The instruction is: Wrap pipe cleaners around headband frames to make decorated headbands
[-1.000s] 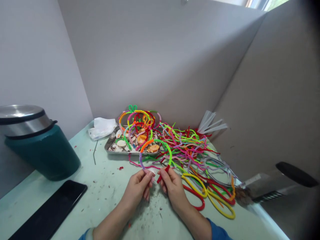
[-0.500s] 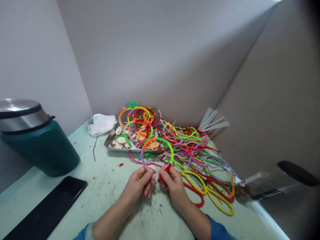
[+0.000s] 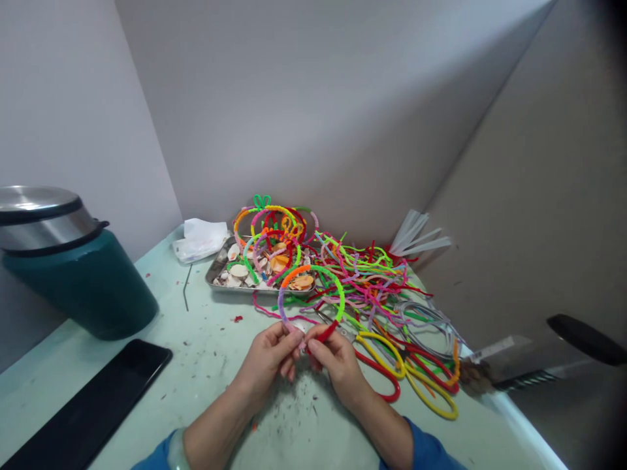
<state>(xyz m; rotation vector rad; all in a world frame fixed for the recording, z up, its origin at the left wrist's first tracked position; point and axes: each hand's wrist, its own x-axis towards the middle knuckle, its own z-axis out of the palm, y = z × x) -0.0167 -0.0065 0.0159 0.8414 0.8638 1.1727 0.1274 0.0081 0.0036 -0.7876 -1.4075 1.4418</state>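
- The multicoloured fuzzy hoop [image 3: 341, 300] stood upright just in front of the metal tray [image 3: 245, 290].
- Nearer than the tray, the left hand [image 3: 267, 354] had thumb and fingers clamped on the hoop's pink end.
- Beside it, the right hand [image 3: 337, 361] pinched the red end.
- Loose pipe cleaners [image 3: 365, 282] lay right of the tray, the teal bottle [image 3: 73, 290] left.

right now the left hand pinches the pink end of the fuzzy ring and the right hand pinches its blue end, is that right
The head view shows the right hand pinching a red end of the fuzzy ring, not blue; the left hand does pinch the pink end.
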